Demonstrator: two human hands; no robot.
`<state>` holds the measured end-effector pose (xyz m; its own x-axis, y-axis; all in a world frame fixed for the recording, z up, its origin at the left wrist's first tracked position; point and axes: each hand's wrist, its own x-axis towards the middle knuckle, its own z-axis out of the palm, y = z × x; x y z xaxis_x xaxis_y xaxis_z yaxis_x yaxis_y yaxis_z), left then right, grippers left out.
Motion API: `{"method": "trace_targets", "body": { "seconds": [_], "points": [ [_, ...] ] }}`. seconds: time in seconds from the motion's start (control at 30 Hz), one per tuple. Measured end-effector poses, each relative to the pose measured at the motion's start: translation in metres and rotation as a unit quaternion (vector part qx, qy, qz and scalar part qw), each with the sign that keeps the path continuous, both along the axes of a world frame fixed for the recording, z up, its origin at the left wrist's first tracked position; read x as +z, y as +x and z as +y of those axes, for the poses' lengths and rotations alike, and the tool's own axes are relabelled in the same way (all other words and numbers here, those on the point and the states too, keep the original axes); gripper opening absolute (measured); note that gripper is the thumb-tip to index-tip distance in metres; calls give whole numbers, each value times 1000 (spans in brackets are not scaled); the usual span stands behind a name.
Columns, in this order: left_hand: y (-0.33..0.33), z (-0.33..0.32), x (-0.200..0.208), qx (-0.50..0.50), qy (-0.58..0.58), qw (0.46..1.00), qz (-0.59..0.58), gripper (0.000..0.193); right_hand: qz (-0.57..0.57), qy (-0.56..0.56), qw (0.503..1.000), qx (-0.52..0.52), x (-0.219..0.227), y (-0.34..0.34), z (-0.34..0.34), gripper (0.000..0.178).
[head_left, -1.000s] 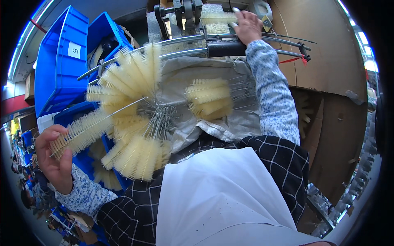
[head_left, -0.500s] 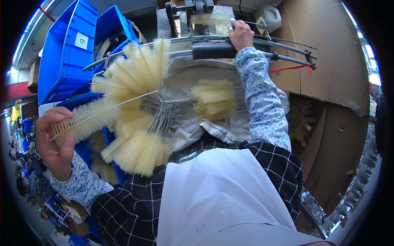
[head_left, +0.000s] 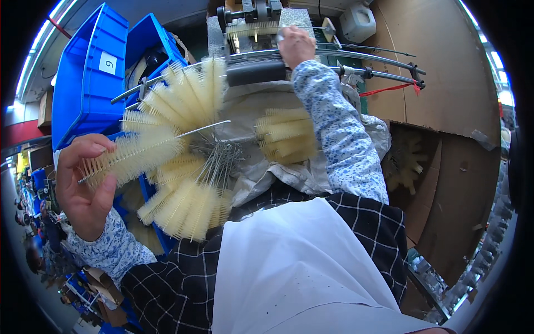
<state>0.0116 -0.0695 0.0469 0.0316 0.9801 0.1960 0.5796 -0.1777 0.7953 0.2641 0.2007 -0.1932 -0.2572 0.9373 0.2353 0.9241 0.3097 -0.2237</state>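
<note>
My left hand point(head_left: 86, 195) pinches a bottle brush point(head_left: 136, 155) by its bristled end, thumb on one side and fingers on the other. The brush has cream bristles, and its bare twisted-wire stem points right. At the far side, my right hand point(head_left: 297, 47) is at a bench machine point(head_left: 289, 18), fingers curled beside a second brush point(head_left: 253, 29) lying across it. What those fingers grip is hidden. Just left of that hand sits a black cylinder point(head_left: 256, 73) on metal rails point(head_left: 384, 62). Fanned-out brushes point(head_left: 189, 94) lie near my left hand, their wire stems point(head_left: 217, 158) gathered at the middle.
Another bundle of brushes point(head_left: 286, 136) rests on white cloth point(head_left: 258, 181) between my arms. Blue bins point(head_left: 92, 83) stand at the left. Large cardboard sheets point(head_left: 439, 72) line the right, with more brushes point(head_left: 406, 161) behind an opening. A white jug point(head_left: 357, 23) stands far right.
My right hand has moved left, and the black cylinder and the brush on the machine have shifted left too. My left hand has brought its brush slightly to the right.
</note>
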Motion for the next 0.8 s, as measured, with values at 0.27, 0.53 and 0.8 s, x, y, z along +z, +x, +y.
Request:
{"method": "trace_targets", "body": {
  "seconds": [0.27, 0.53, 0.8],
  "points": [
    [-12, -17, -9, 38, 3, 999, -29, 33, 37, 1, 999, 29, -8, 110, 46, 25],
    [10, 11, -22, -72, -59, 993, -68, 25, -44, -119, 988, 92, 9, 157, 93, 27],
    [41, 44, -54, -135, -116, 973, -147, 21, 180, -405, 884, 148, 125, 145, -31, 36]
  ]
}}
